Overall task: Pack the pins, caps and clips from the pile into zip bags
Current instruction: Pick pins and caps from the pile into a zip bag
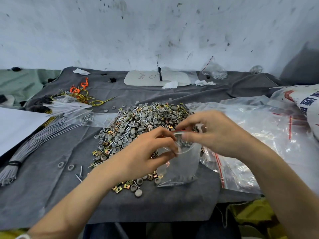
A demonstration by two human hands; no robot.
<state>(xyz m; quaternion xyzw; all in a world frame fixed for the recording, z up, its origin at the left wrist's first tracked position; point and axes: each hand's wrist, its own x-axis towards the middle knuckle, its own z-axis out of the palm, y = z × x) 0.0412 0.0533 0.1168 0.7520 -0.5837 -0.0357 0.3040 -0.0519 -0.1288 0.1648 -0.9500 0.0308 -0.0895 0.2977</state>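
A big pile (138,121) of grey caps, metal pins and brass clips lies on the dark grey cloth (51,195) in the middle. Over its near right edge a small clear zip bag (181,166) with a red strip stands upright, with some pins and caps lying in its bottom. My left hand (146,152) pinches the left side of the bag's mouth. My right hand (214,133) grips the right side of the mouth. The mouth is partly hidden by my fingers.
Empty zip bags (241,169) lie heaped to the right, beside a printed white sack (303,100). A bundle of grey ties (34,145) and bagged ties (69,106) lie left, with yellow and orange wires (81,94) behind. A white plate (155,78) sits at the back.
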